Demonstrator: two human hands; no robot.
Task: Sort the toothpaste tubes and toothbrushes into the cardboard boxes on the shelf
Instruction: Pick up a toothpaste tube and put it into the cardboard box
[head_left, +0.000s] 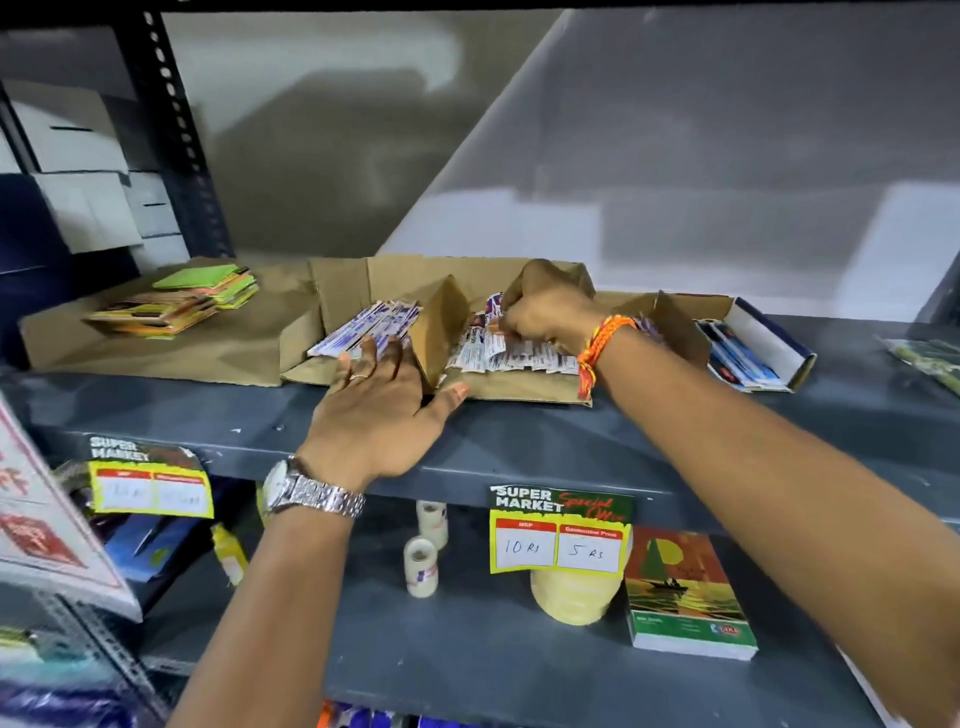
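Observation:
Two open cardboard boxes sit side by side on the grey shelf (519, 441). The left box (343, 291) holds a stack of white-and-blue packs (363, 325). My left hand (382, 410) lies flat, fingers spread, on the near end of that stack and on the box's front edge. The right box (524, 387) holds a row of white-and-red packs (498, 356). My right hand (545, 309) reaches into it with fingers curled around one pack (494, 306), raised above the row. Which packs are toothpaste or toothbrushes I cannot tell.
A flat cardboard sheet (156, 348) at left carries a pile of green and orange booklets (176, 301). A white-and-blue carton (758, 343) with dark packs stands right. Below hang price tags (561, 530), and tape rolls (422, 564) and a book (685, 592) rest on the lower shelf.

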